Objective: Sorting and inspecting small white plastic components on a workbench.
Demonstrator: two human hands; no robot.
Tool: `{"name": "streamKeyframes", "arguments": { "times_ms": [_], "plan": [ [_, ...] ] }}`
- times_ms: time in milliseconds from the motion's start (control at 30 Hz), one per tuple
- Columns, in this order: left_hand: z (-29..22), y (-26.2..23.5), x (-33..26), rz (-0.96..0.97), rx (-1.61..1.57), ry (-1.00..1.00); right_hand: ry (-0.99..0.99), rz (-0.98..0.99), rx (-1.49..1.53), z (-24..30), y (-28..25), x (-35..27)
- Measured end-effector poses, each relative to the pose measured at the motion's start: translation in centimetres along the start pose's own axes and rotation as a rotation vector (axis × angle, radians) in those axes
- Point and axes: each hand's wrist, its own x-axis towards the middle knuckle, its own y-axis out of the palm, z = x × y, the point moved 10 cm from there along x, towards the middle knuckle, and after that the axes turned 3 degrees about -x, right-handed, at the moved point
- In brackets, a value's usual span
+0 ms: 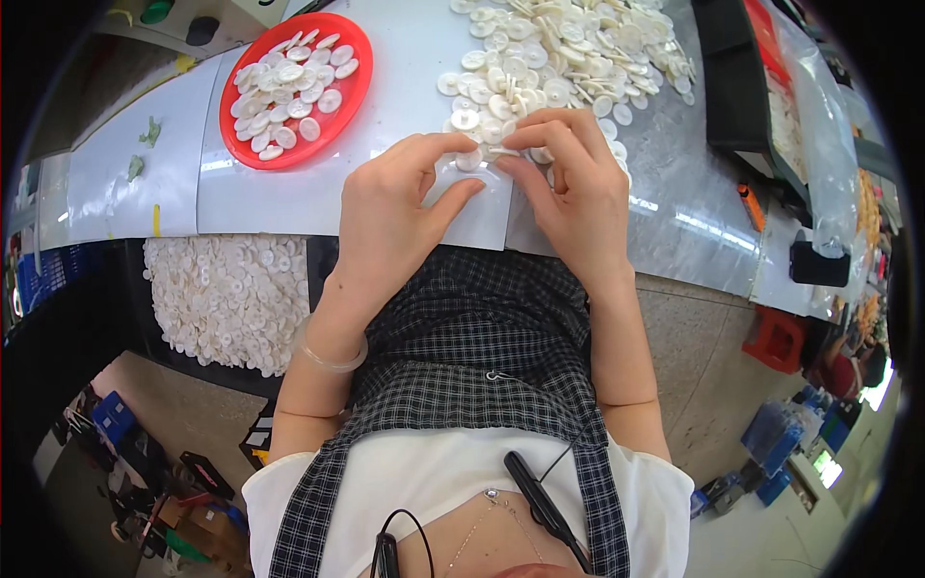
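Observation:
White round plastic discs (549, 48), thin and with a small raised middle, lie in a loose heap on the table ahead of me. At the heap's near edge my right hand (573, 173) pinches one white disc (502, 151) edge-on between thumb and fingertips. Just left of it is my left hand (400, 193), its thumb and forefinger apart around another disc (468, 161) by the table. The forefinger is close to that disc; whether it touches, I cannot tell. A red round plate (358, 96) at the far left bears more discs.
Below the table's left edge sits a large container full of white discs (226, 299). At the right are a black bin (723, 87), an orange cutter (752, 207) and a dark phone-like object (819, 264). A red stool (774, 339) stands on the floor.

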Motion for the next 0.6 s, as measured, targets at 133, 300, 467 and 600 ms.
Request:
{"name": "streamKeyframes", "arguments": {
  "times_ms": [133,300,467,600],
  "plan": [
    [-0.8,0.4,0.1,-0.033,0.079,0.083,0.249,0.078,0.302,-2.0,0.1,-1.0],
    [-0.4,0.6,0.2,-0.021,0.092,0.041,0.242,0.036,0.664,-1.8,-0.3,-0.9],
    [1.9,1.2,-0.7,0.034,-0.733,-0.207,0.215,0.086,0.522,-1.7,-0.4,-1.2],
    [1.3,1.9,-0.8,0.077,-1.0,-0.22,0.206,0.035,0.523,-1.4,-0.8,-1.1]
  ]
}}
